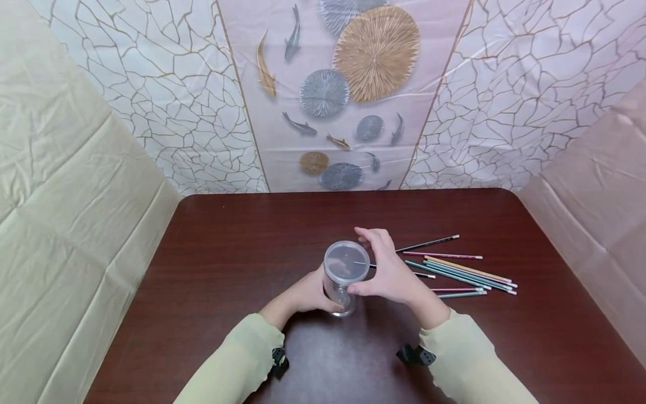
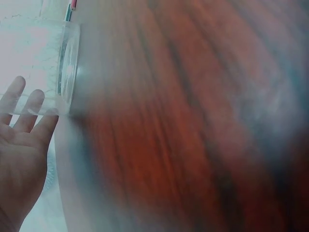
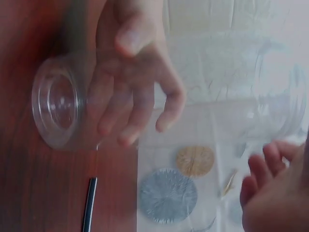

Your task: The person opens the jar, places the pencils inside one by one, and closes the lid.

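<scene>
A clear plastic jar (image 1: 345, 302) with a round translucent lid (image 1: 346, 262) stands upright on the table in the head view. My left hand (image 1: 310, 290) grips its side, thumb in front; through the clear wall the right wrist view shows the left fingers (image 3: 137, 108) curved round the far side. Beside the lid is my right hand (image 1: 386, 275), its thumb near the rim and its fingers spread past the lid's far side. Those right fingers (image 3: 263, 169) are loosely bent just beside the jar's top in the right wrist view. No contents show inside the jar.
Several pencils in green, yellow, pink and black lie in a loose group (image 1: 466, 273) right of the right hand. One black pencil (image 1: 428, 243) is angled farther back. The dark wooden table (image 1: 227, 241) meets patterned cloth at the back and plain cloth at both sides.
</scene>
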`<state>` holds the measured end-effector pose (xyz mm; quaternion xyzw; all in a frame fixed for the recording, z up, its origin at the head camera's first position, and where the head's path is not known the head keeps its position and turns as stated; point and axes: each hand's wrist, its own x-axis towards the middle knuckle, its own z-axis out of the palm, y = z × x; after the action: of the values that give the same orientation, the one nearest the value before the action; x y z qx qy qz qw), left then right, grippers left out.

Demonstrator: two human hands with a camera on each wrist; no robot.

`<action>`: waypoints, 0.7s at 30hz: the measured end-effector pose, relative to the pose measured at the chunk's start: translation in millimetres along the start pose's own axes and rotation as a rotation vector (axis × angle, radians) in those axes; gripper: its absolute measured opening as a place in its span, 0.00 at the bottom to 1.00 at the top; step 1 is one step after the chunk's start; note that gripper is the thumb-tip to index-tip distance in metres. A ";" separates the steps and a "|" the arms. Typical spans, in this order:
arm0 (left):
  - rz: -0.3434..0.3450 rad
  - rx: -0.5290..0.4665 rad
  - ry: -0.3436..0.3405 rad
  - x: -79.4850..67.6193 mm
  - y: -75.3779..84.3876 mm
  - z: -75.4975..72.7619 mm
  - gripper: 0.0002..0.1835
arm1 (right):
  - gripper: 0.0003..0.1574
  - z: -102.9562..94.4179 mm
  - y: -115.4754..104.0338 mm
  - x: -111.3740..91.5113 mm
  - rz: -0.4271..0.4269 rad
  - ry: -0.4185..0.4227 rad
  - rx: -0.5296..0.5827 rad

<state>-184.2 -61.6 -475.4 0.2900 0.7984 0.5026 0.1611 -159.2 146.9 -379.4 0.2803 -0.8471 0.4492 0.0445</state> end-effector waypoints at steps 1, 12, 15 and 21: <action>-0.002 0.002 0.000 0.2 0.0 0.3 0.52 | 0.66 1.8 -3.3 -1.8 0.016 0.036 -0.043; -0.009 0.021 0.013 -1.0 -2.1 3.4 0.54 | 0.57 29.0 -28.6 -7.0 0.157 0.241 -0.364; -0.007 0.028 0.020 -1.1 -1.2 4.0 0.54 | 0.52 29.9 -28.1 -6.4 0.144 0.256 -0.339; 0.013 0.007 0.018 -1.8 -0.2 3.7 0.53 | 0.47 23.2 -23.5 -4.3 0.141 0.173 -0.220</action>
<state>-180.8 -60.2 -477.3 0.2909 0.7997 0.5034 0.1495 -139.3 120.2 -377.2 0.1740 -0.9019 0.3780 0.1161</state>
